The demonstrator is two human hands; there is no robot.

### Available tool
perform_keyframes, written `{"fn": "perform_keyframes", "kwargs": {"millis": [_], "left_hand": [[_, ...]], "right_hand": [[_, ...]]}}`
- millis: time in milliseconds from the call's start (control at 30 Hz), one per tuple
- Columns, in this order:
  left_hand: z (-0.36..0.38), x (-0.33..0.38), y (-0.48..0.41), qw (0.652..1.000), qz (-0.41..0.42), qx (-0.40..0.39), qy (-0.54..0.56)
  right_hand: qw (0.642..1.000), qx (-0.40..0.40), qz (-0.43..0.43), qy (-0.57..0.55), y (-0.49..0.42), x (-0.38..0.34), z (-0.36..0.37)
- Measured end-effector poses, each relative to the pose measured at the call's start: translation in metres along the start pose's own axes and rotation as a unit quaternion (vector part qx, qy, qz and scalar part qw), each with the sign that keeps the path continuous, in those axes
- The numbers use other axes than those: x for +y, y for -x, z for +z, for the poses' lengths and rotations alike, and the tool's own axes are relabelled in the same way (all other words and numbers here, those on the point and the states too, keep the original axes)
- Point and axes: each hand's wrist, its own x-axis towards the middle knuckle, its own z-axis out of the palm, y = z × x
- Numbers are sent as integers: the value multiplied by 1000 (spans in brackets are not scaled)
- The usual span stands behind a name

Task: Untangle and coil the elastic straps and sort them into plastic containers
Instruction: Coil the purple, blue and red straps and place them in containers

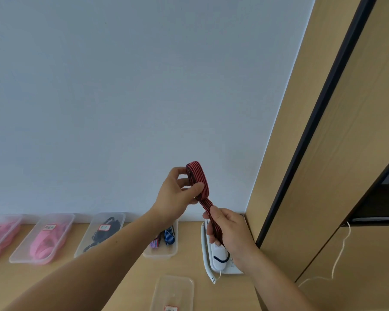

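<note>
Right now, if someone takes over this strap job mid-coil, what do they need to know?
Left hand grips the part-wound coil of the red-black strap, held above the desk. Right hand pinches its loose tail.
Done: pink, black and striped straps sit in containers by the wall.
Left: finish winding, bin the coil; the near container looks empty.

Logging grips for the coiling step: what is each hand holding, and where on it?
Both hold the red striped strap: the left hand grips its coiled end, the right hand pinches the loose tail below.
</note>
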Motion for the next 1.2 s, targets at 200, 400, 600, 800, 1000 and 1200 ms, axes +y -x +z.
{"fn": "perform_keyframes", "kwargs": {"millis": [200, 400, 600, 800, 1000, 1200], "left_hand": [[2, -17, 14, 905, 282, -53, -314], [-6, -18, 14, 753, 478, -64, -448], [-6, -14, 13, 709, 506, -104, -481], [4, -13, 30, 914, 280, -139, -259], [17, -9, 18, 994, -58, -74, -56], [15, -18, 27, 979, -169, -90, 64]], "right_hand": [[999, -8, 29, -43, 0, -13, 3], [987, -50, 84, -128, 2, -19, -4], [977, -92, 57, -183, 2, -14, -5], [990, -40, 6, -138, 3, -12, -12], [984, 19, -123, 128, 3, -10, -9], [941, 11, -161, 297, -5, 10, -10]]}}
